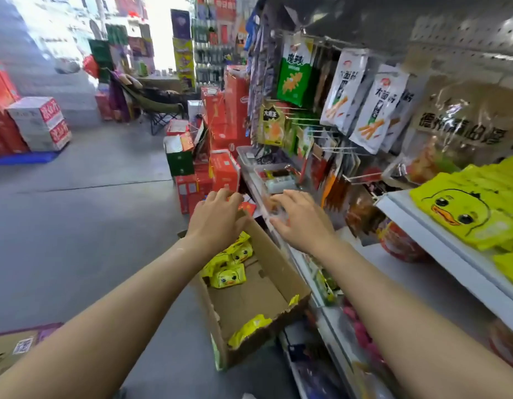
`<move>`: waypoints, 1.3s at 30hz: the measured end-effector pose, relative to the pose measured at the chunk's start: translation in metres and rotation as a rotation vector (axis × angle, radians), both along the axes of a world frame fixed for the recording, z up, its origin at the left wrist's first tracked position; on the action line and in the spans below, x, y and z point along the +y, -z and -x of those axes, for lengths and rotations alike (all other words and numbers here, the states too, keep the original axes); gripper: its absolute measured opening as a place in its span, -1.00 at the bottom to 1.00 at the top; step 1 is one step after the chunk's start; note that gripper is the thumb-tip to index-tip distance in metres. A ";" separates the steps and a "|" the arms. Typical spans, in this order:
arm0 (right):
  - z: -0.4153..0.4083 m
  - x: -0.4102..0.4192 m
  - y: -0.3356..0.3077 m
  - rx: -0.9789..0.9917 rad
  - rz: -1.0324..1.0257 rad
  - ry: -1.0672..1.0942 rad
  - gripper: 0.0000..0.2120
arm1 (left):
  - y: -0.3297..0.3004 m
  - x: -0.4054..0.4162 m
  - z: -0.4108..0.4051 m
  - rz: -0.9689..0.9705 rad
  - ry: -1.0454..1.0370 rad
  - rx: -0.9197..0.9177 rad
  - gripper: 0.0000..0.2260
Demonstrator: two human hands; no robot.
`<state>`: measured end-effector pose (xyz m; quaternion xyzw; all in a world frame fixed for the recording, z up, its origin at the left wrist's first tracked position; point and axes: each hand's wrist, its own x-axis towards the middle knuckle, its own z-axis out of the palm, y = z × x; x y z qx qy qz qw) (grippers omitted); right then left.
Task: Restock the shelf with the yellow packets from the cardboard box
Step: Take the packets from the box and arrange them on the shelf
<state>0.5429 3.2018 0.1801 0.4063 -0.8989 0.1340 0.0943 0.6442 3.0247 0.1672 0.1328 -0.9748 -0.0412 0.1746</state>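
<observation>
- Both hands, left hand (218,217) and right hand (300,218), hover empty with fingers spread above the cardboard box (278,272) at frame centre.
- Yellow packets (229,262) lie scattered in it; a hasty grab risks dropping some.
- The shelf (439,234) at right is already stacked; overfilling risks slides.

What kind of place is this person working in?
Most likely a small grocery or snack shop: snack bags hang on pegboard hooks, yellow packets lie on a white shelf, and stacked red cartons crowd the floor.
</observation>
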 end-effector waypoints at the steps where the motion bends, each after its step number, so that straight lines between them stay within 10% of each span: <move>1: 0.020 -0.015 0.010 -0.025 -0.011 -0.011 -0.56 | 0.010 -0.012 0.016 -0.017 -0.018 -0.022 -0.59; 14: 0.174 -0.143 0.227 -0.489 -0.325 -0.074 -0.54 | 0.209 -0.109 0.150 -0.223 -0.154 -0.416 -0.60; 26: 0.161 -0.073 0.434 -1.028 -0.916 0.027 -0.42 | 0.428 -0.034 0.111 -0.804 -0.218 -1.064 -0.44; 31: 0.152 -0.070 0.474 -1.314 -0.858 0.177 -0.42 | 0.468 -0.005 0.105 -1.023 -0.187 -1.192 -0.23; 36: 0.151 -0.087 0.491 -1.671 -0.356 0.568 -0.45 | 0.479 -0.007 0.113 -1.094 -0.167 -1.289 0.01; 39: 0.153 -0.100 0.494 -1.751 -0.235 0.630 -0.47 | 0.484 -0.022 0.114 -1.077 -0.274 -1.157 -0.27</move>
